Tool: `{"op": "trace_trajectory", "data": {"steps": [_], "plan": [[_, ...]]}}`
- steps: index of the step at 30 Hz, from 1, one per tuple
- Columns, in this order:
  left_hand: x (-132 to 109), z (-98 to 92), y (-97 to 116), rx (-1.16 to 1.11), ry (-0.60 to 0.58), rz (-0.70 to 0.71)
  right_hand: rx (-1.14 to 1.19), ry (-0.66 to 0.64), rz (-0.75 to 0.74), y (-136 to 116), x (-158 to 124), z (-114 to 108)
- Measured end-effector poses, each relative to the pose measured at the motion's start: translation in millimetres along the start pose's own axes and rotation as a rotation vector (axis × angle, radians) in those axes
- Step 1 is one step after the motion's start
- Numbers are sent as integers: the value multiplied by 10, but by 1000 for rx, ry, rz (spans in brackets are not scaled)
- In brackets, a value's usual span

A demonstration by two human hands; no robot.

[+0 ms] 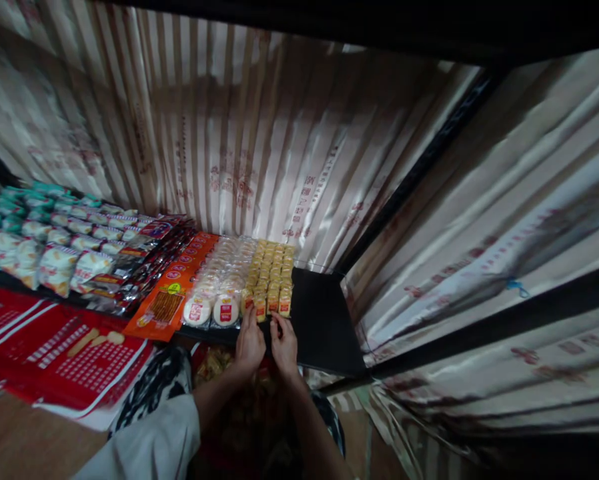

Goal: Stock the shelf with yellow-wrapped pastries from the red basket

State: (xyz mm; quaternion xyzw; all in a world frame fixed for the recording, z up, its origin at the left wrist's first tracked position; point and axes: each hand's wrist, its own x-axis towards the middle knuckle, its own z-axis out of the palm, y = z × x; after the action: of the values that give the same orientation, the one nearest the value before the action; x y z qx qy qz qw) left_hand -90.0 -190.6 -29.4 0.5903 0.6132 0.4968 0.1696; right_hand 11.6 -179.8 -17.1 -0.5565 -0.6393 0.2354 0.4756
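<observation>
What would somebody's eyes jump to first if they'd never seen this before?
Probably the bright orange pack near the middle of the row, and the big red printed packaging at the lower left. Next, the rows of little yellow packets at the row's right end, with the left hand and right hand at their front.

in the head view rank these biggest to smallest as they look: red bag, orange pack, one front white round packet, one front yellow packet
1. Red bag
2. Orange pack
3. White round packet; the two front ones look alike
4. Yellow packet
</observation>
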Motion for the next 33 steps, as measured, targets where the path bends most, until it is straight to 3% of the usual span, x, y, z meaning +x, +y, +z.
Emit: {"op": "trace_trajectory", "data": {"steps": [7, 14, 17, 23, 33], "plan": [[77, -39, 17, 24, -56, -8, -111, -122, -74, 10, -26, 23], [128, -91, 66, 31, -119, 15, -366, -146, -183, 56, -67, 74], [95, -122, 54, 31, -89, 23, -458, -159, -229, 56, -75, 79], [162, -191, -28, 70, 122, -13, -479, -159, -244, 54, -77, 99], [438, -202, -7, 95, 54, -98, -490, -138, -236, 24, -96, 101]]}}
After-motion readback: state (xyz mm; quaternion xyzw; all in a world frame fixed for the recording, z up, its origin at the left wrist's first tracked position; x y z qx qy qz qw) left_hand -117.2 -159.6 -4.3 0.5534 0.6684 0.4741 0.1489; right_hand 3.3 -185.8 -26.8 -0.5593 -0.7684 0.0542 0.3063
